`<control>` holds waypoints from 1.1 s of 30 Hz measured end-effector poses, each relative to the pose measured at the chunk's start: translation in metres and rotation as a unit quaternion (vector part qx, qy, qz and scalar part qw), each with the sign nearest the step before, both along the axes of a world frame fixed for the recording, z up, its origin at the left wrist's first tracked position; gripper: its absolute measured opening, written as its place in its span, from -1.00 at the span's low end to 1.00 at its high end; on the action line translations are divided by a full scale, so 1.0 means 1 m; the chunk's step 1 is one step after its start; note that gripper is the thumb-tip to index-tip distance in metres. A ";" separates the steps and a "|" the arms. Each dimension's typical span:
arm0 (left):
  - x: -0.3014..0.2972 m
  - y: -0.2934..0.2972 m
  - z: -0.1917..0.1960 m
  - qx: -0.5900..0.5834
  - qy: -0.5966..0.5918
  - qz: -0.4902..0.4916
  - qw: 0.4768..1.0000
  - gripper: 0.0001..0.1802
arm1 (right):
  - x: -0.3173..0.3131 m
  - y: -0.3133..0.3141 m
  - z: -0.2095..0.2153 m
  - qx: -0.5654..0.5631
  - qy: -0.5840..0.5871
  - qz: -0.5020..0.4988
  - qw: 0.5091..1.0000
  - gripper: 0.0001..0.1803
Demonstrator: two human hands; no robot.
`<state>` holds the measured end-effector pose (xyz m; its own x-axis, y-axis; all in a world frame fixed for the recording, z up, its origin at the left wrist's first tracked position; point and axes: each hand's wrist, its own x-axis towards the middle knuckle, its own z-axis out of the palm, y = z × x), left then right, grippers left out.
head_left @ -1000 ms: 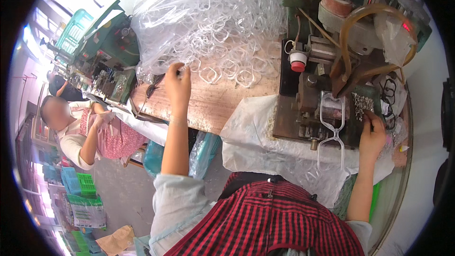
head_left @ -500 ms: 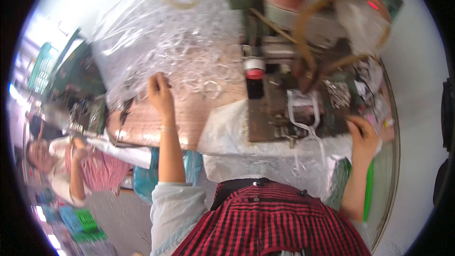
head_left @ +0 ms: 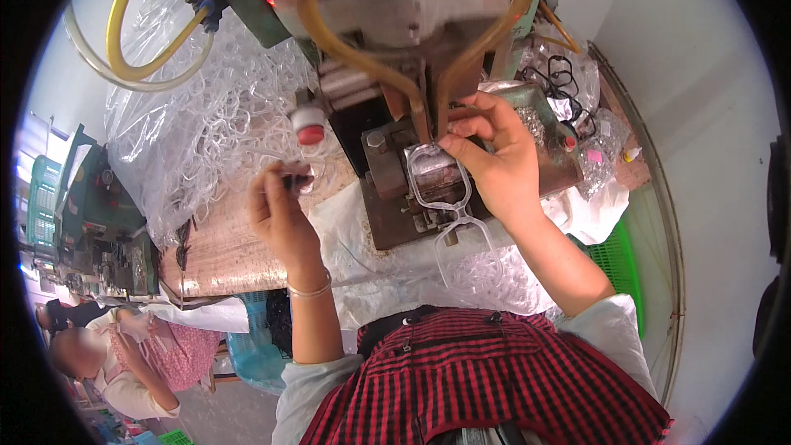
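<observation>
A clear plastic eyeglass frame (head_left: 458,208) lies with one rim on the metal fixture of a bench press (head_left: 387,166); its other rim hangs past the fixture's near edge. My right hand (head_left: 501,166) is at the press's lower end, thumb and fingers pinched just above the frame's upper rim. What they hold, if anything, is too small to make out. My left hand (head_left: 284,218) is over the bench to the left, fingers closed around a small dark, shiny piece (head_left: 299,179) that is blurred. A red push button (head_left: 310,133) stands between that hand and the press.
Many clear frames fill a plastic bag (head_left: 222,107) at the back left. Yellow hoses (head_left: 329,53) loop before the press. A tray of small metal parts (head_left: 531,119) and dark frames (head_left: 564,74) are at the right. A green basket (head_left: 616,264) stands below; another person (head_left: 124,354) sits at far left.
My right hand has moved from beside the press's right edge in to its lower end, over the eyeglass frame. My left hand stays over the bench, near the red button. The view has shifted.
</observation>
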<state>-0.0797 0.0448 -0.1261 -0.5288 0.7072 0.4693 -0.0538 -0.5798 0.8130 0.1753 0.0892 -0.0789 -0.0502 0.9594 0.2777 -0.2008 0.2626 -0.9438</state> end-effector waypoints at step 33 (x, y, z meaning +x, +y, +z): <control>0.080 -0.015 0.078 0.064 0.595 -0.181 0.780 -0.59 | 0.117 -0.005 -0.061 0.045 -0.457 -0.213 0.862 -0.86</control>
<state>0.0004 0.0298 -0.0484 0.5590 0.6169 0.5541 0.5170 -0.7817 0.3487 0.2921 0.0844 -0.1394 0.0655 0.9214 0.3830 0.7489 0.2083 -0.6292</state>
